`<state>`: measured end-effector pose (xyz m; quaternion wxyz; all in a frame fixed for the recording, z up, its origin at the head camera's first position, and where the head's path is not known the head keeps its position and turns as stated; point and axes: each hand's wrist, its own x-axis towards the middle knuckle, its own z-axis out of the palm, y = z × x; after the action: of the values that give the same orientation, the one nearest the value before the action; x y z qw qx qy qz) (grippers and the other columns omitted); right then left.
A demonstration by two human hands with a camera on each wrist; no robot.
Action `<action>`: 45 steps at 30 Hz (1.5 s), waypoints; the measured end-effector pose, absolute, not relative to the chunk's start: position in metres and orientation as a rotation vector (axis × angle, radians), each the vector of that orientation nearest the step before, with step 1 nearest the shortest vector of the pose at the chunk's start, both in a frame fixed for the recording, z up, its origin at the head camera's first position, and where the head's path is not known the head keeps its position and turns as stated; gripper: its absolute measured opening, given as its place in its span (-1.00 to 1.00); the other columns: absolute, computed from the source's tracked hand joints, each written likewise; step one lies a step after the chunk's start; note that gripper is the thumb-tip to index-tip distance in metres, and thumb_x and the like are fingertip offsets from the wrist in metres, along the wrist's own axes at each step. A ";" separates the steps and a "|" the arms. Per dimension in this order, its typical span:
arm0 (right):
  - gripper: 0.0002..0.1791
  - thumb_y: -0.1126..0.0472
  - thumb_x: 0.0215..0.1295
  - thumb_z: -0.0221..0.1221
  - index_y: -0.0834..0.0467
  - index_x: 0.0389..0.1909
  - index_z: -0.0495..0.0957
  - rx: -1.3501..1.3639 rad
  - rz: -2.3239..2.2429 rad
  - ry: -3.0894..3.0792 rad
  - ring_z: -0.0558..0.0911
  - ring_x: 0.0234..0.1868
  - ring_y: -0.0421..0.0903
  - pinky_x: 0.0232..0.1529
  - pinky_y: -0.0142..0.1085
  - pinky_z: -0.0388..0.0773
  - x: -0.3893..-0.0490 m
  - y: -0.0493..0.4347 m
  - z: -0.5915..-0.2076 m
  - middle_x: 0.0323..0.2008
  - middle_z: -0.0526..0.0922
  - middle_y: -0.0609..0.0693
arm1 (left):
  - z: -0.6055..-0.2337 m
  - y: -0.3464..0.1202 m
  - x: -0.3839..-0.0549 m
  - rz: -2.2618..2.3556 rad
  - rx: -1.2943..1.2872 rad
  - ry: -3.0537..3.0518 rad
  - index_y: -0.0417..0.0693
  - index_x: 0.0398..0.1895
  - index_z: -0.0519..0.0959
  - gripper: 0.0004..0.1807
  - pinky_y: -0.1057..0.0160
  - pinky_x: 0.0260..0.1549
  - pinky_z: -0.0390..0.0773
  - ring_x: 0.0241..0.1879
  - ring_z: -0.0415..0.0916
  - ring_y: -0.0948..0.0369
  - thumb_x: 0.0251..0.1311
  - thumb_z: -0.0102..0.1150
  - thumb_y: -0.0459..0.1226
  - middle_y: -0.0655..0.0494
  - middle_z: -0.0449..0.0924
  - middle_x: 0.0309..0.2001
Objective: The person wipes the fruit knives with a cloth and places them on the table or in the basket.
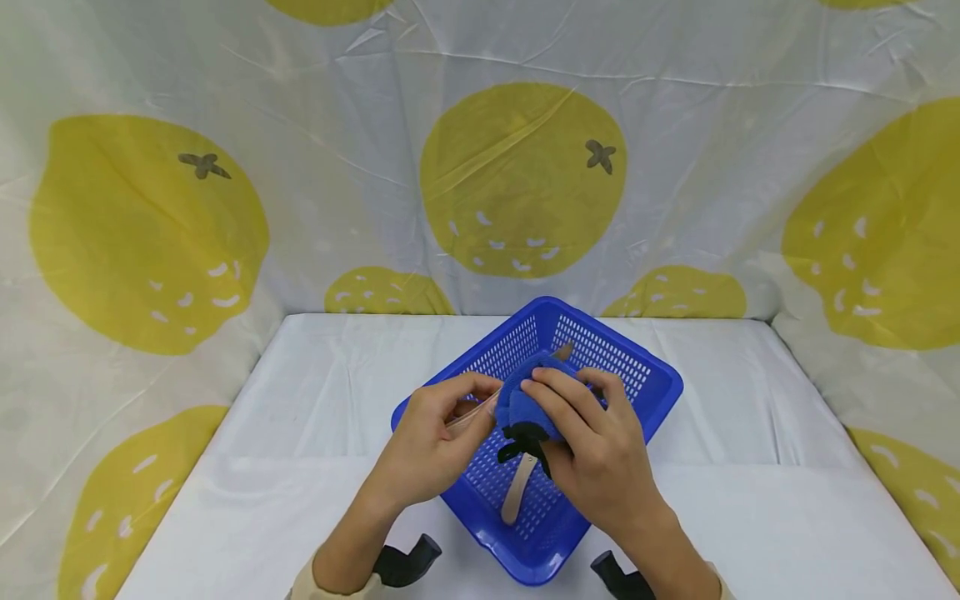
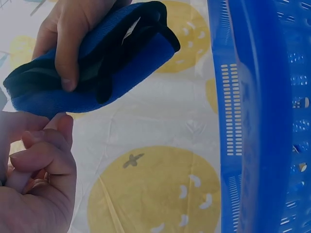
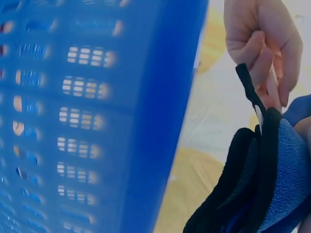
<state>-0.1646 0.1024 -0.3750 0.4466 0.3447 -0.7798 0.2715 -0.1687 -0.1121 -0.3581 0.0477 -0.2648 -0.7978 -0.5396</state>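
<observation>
My right hand grips a blue fleecy cloth piece with black edging, folded over like a pouch, above the basket. My left hand pinches a thin, pale stick-like piece whose far end meets the cloth's edge. In the left wrist view, the right thumb presses into the cloth's dark fold, and the left fingers are curled just below the cloth. The right wrist view shows a pale sliver in the black-edged opening. How far the stick reaches inside is hidden.
Under both hands stands a blue perforated plastic basket. A light wooden handle-like piece lies in it, and a brown tip shows behind the cloth. White fabric covers the table. Black curved mounts sit by the wrists.
</observation>
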 end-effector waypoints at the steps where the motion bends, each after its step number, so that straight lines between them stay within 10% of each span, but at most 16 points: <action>1: -0.62 0.03 0.60 0.05 0.18 0.11 0.68 0.849 0.669 -1.931 0.57 0.03 0.28 0.10 -0.06 0.46 -0.166 0.104 -0.375 0.11 0.71 0.09 | -0.358 -0.112 -0.168 -1.645 -0.805 -2.438 -0.02 0.02 0.67 -0.83 0.29 -0.52 0.64 -0.50 0.56 0.31 0.48 0.16 -0.27 0.11 0.66 -0.31; 13: -0.46 0.44 0.10 0.32 0.19 0.18 0.64 0.732 0.741 -1.972 0.52 0.11 0.30 0.30 -0.27 0.37 -0.179 0.132 -0.374 0.22 0.63 0.17 | -0.356 -0.114 -0.168 -1.711 -0.808 -2.459 0.03 0.03 0.66 -0.83 0.32 -0.56 0.61 -0.54 0.49 0.29 0.48 0.18 -0.22 0.13 0.68 -0.24; 20: -0.56 -0.07 0.48 0.21 0.17 0.13 0.68 0.622 0.885 -1.921 0.60 0.05 0.23 0.26 -0.56 0.38 -0.176 0.141 -0.371 0.31 0.43 0.40 | -0.353 -0.117 -0.168 -1.845 -0.702 -2.442 0.11 0.06 0.65 -0.82 0.33 -0.28 0.67 -0.59 0.43 0.32 0.50 0.15 -0.18 0.10 0.69 -0.14; 25: -0.51 -0.15 0.50 0.16 0.16 0.11 0.70 0.719 0.869 -1.943 0.62 0.17 0.25 0.36 -0.46 0.39 -0.168 0.130 -0.369 0.23 0.55 0.35 | -0.352 -0.116 -0.168 -1.876 -0.663 -2.433 0.07 0.10 0.64 -0.78 0.25 -0.01 0.71 -0.06 0.74 0.27 0.50 0.15 -0.16 0.06 0.70 -0.05; 35: -0.55 -0.06 0.58 0.06 0.17 0.17 0.67 0.857 0.805 -1.976 0.56 0.19 0.24 0.47 -0.45 0.27 -0.160 0.108 -0.372 0.22 0.56 0.30 | -0.353 -0.114 -0.167 -1.744 -0.712 -2.443 0.04 0.09 0.67 -0.78 0.33 -0.57 0.54 -0.52 0.52 0.27 0.52 0.13 -0.21 0.13 0.66 -0.29; 45: -0.59 0.01 0.56 0.10 0.14 0.23 0.62 0.765 0.775 -2.015 0.51 0.26 0.28 0.51 -0.43 0.20 -0.167 0.116 -0.375 0.26 0.51 0.31 | -0.351 -0.116 -0.164 -1.742 -0.788 -2.426 0.06 0.04 0.67 -0.82 0.33 -0.58 0.54 -0.57 0.45 0.29 0.49 0.16 -0.22 0.13 0.67 -0.23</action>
<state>-0.1670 0.1160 -0.3748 0.4128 0.3042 -0.8013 0.3082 -0.1639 -0.1159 -0.3507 0.0266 -0.2551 -0.7851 -0.5637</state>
